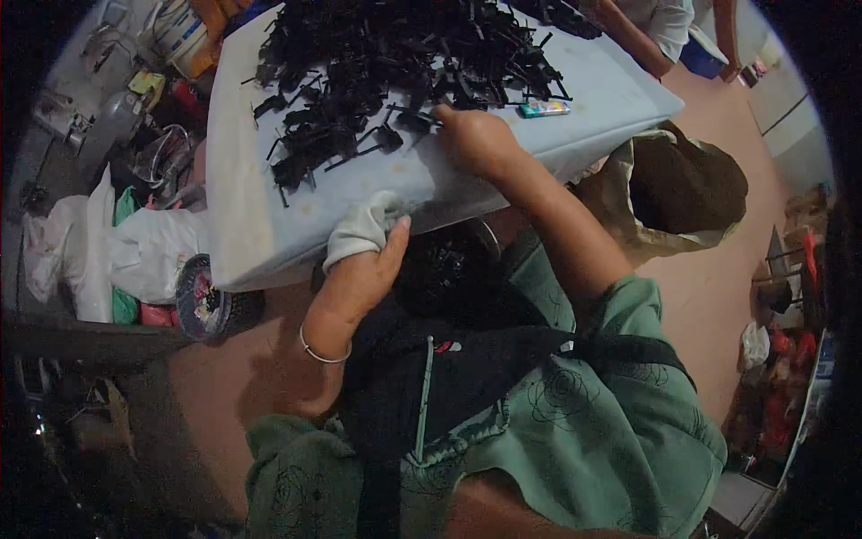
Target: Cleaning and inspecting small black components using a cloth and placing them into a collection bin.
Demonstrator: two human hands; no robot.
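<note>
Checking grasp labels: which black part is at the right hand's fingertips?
The black part just left of the right hand, its end meeting that hand in this view. The neighbouring black part, farther left, lies clear of it.

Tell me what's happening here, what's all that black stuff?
A person is working over black pieces heaped on a pale-topped table. The right hand has its fingers at one black piece near the front of the heap. The left hand is by the table's near edge, its fingers covered by a pale cloth or glove; I can't tell which. Another person's arm shows at the far right.
</note>
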